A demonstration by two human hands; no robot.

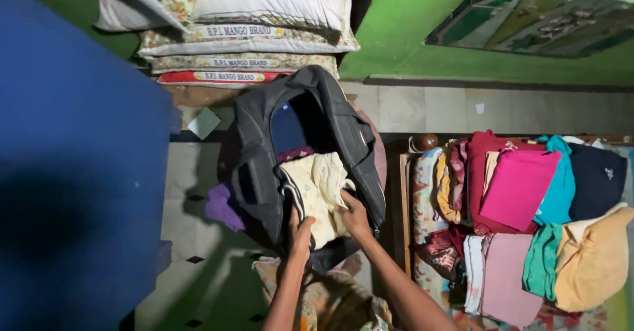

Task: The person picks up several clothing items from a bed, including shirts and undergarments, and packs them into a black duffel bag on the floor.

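Head view: two bare hands press a cream garment into an open dark bag on a tiled floor.

The left hand (301,233) lies on the lower edge of the cream folded garment (319,195), its fingers curled onto the cloth; the right hand (354,216) grips the same garment at its right edge, fingers closed on the fabric. The garment sits in the mouth of the dark grey bag (254,146), above a navy item (288,127) deeper inside. A purple cloth (223,207) lies just beside the bag on the left. To the right, a bed (422,192) carries stacked folded clothes, among them a pink piece (518,187). Pillows (264,4) are piled beyond the bag.
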